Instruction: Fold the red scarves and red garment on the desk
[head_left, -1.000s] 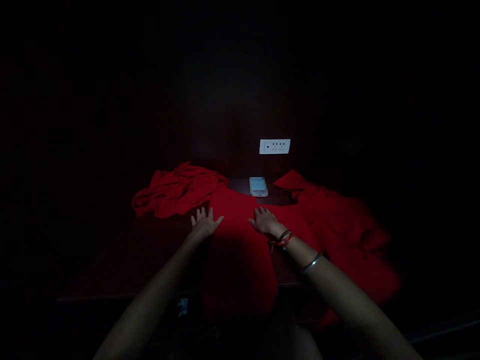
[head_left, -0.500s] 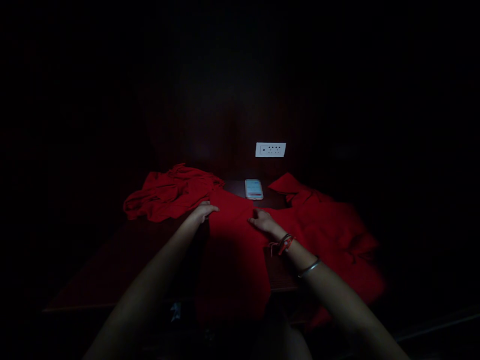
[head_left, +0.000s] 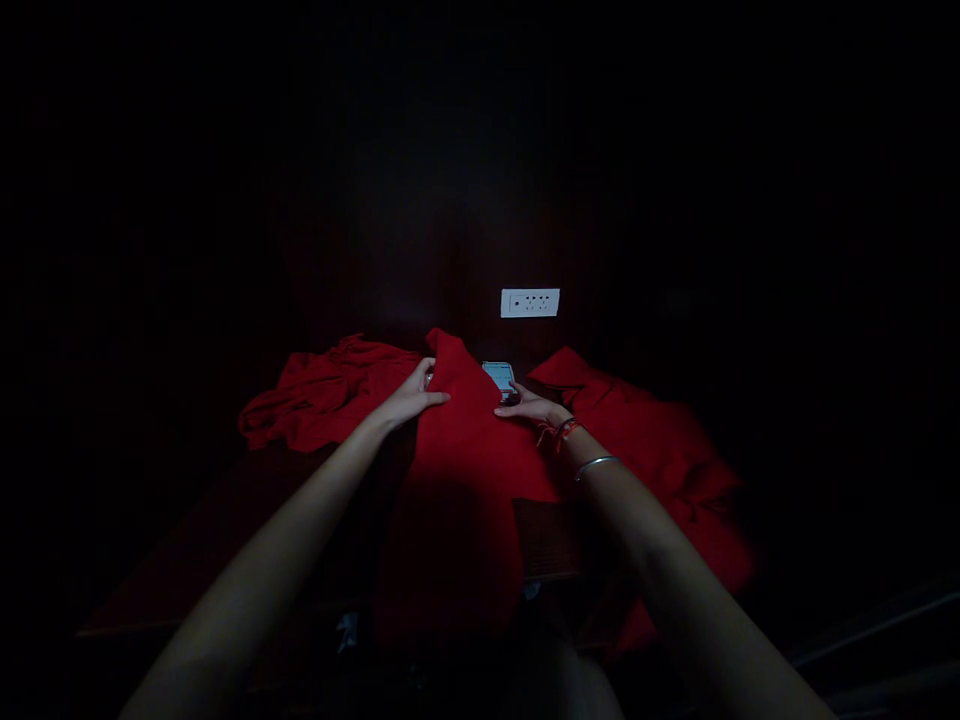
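Observation:
A flat red fabric piece (head_left: 469,430) stretches between my hands, its far end raised to a point and its near end hanging over the table's front edge. My left hand (head_left: 412,395) pinches its left side, thumb on top and the other fingers partly hidden behind the cloth. On the opposite side, my right hand (head_left: 529,403) grips the fabric with the thumb pointing left across it. A crumpled red cloth pile (head_left: 322,395) lies beyond my left hand. More red fabric (head_left: 637,440) spreads out to the right, next to my right wrist.
A phone (head_left: 498,376) with a lit screen lies behind the cloth, partly covered by it and my right hand. A white wall socket (head_left: 530,303) sits above the dark table (head_left: 555,545). The surroundings are very dark.
Both hands have moved a little farther from me along the fabric. Its far end has risen to a point and now covers part of the phone. The view has shifted slightly.

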